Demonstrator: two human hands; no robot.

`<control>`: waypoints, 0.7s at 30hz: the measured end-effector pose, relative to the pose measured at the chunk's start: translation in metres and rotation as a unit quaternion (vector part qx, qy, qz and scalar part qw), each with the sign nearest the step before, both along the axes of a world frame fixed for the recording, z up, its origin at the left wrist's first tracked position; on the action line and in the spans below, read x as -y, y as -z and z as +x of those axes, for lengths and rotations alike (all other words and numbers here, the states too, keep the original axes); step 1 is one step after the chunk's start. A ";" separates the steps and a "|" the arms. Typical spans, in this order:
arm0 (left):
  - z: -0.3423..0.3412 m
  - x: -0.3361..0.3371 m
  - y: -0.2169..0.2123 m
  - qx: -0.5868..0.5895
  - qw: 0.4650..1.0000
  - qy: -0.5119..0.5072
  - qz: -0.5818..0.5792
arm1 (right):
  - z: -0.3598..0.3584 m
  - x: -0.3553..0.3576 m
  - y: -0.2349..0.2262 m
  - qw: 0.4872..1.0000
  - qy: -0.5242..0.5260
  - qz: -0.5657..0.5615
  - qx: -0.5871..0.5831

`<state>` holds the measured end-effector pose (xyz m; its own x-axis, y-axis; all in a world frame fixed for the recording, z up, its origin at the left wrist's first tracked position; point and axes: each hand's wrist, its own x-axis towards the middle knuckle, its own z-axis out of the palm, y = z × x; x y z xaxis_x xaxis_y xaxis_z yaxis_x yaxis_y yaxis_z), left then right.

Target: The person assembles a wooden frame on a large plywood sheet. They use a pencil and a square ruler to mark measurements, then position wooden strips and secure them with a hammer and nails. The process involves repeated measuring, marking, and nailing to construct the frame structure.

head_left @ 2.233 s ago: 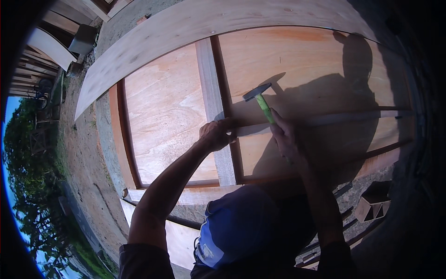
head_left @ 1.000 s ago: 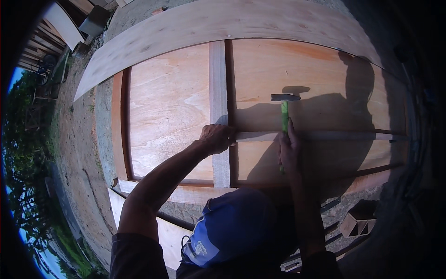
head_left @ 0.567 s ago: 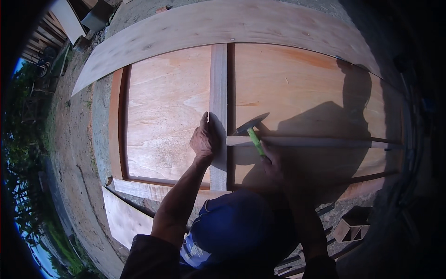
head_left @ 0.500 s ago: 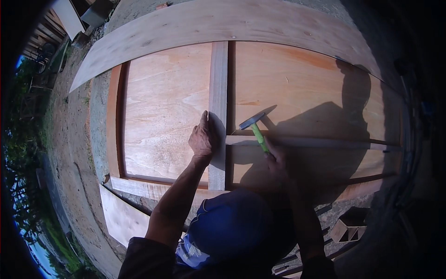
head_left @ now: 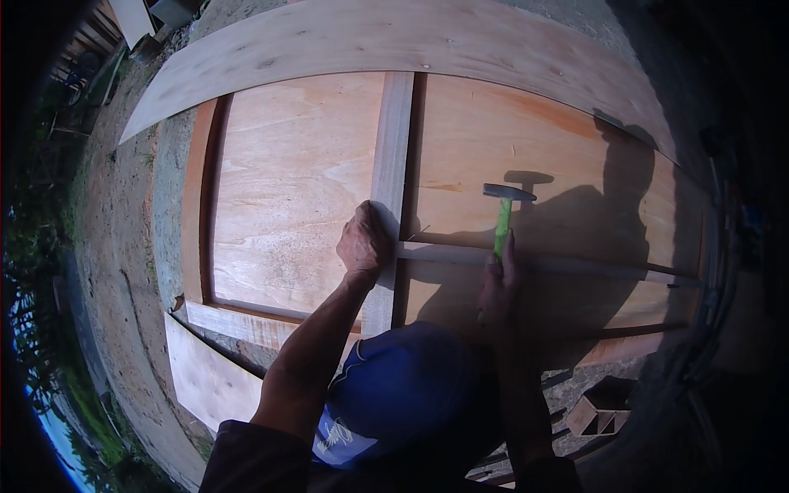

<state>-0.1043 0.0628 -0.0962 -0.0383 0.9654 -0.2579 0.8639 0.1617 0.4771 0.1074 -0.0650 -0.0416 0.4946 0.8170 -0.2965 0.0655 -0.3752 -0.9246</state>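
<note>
My left hand (head_left: 362,240) is closed, knuckles against the left edge of the upright wooden batten (head_left: 394,131) that divides a panelled wooden frame. Whatever its fingers may hold is hidden. In my right hand (head_left: 499,283) is a hammer (head_left: 503,222) with a bright green handle and dark metal head. The hammer is raised over the right half of the frame, near the horizontal batten (head_left: 450,253) that meets the upright one. Pale plywood (head_left: 288,181) fills the left bay, partly beside my left hand; a more orange plywood sheet (head_left: 460,131) fills the right.
A long plywood strip (head_left: 345,41) lies across the frame's far edge. Another plywood piece (head_left: 205,370) sticks out at the near left. A small wooden box with dividers (head_left: 600,407) sits at the near right. A blue cap (head_left: 411,378) blocks part of the near edge.
The hammer has swung right and up, its head turning from slanted to nearly level. My left index finger, stretched out before, is now curled in.
</note>
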 end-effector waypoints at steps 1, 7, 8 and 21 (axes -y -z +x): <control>0.000 -0.001 0.001 -0.005 1.000 -0.001 -0.009 | -0.004 0.001 0.000 0.976 -0.177 -0.018 0.126; -0.003 -0.001 0.006 0.003 1.000 -0.014 -0.006 | -0.003 0.001 0.005 0.992 0.083 -0.027 -0.087; -0.004 -0.001 0.007 -0.002 1.000 -0.013 -0.017 | -0.002 0.002 0.003 0.987 0.119 -0.051 -0.097; 0.001 -0.002 0.002 0.000 0.999 -0.018 -0.032 | -0.035 0.009 -0.003 0.982 -0.152 -0.052 0.094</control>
<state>-0.1032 0.0644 -0.0985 -0.0730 0.9449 -0.3192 0.8571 0.2231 0.4644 0.0725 -0.0742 -0.0382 0.2855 0.9056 -0.3137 0.3548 -0.4039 -0.8432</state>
